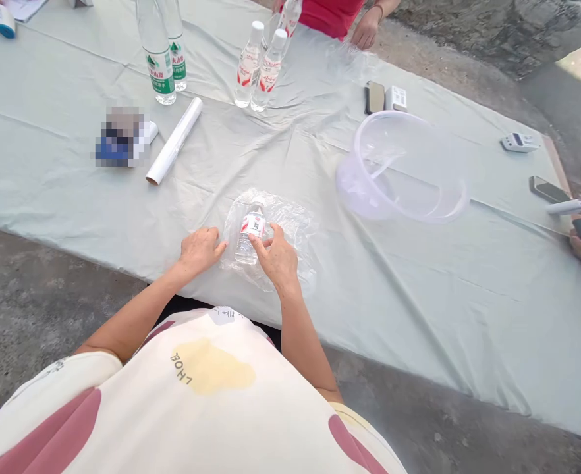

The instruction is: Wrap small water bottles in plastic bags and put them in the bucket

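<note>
A small clear water bottle (251, 227) with a red and white label lies on a crumpled sheet of clear plastic film (298, 227), its white cap pointing away from me. My right hand (279, 258) grips the bottle from the right, thumb over the label and fingers along its side. At the film's left edge, my left hand (199, 251) rests on the table with curled fingers and the thumb touching the film. What lies under its fingertips is hidden.
A film roll (174, 141) and a blurred box (120, 138) lie ahead left. Green-label bottles (159, 76) and red-label bottles (268, 72) stand farther back. A translucent basin (352, 184) sits right. Small devices (519, 142) lie far right. Other people's hands (366, 29) show at the edges.
</note>
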`<action>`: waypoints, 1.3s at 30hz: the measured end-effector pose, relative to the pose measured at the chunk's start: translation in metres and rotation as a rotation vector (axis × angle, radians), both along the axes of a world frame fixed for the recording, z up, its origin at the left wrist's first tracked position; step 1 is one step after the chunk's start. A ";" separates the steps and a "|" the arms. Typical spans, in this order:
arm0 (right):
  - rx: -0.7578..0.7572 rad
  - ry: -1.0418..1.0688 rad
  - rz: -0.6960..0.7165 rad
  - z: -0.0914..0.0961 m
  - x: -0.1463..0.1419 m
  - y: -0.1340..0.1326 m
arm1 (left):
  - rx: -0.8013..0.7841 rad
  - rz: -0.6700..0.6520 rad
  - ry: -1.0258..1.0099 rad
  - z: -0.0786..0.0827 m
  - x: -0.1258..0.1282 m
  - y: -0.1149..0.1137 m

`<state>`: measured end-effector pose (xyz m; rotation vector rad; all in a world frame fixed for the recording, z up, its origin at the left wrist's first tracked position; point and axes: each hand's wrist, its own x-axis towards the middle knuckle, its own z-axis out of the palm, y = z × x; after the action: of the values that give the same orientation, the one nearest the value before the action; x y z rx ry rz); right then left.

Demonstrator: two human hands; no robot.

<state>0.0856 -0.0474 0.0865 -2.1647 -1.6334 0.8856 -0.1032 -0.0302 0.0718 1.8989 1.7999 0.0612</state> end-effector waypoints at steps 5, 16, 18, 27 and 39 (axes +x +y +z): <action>0.023 0.032 0.058 -0.003 -0.005 -0.012 | 0.026 -0.028 0.049 -0.007 0.012 -0.005; 0.010 -0.050 0.183 0.003 -0.010 -0.020 | -0.062 0.177 -0.497 -0.007 0.014 -0.010; 0.024 -0.020 0.181 0.001 -0.009 -0.023 | -0.022 0.175 -0.555 -0.006 0.019 -0.012; -0.023 0.246 0.290 -0.003 0.041 -0.026 | 0.356 -0.190 -0.270 -0.003 0.053 -0.039; 0.317 0.159 0.153 -0.004 0.036 0.043 | 0.316 -0.614 0.118 0.005 0.098 -0.050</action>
<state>0.1219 -0.0048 0.0829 -1.7344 -1.7420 0.7576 -0.0057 -0.0804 0.0771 2.6531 1.2530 0.0165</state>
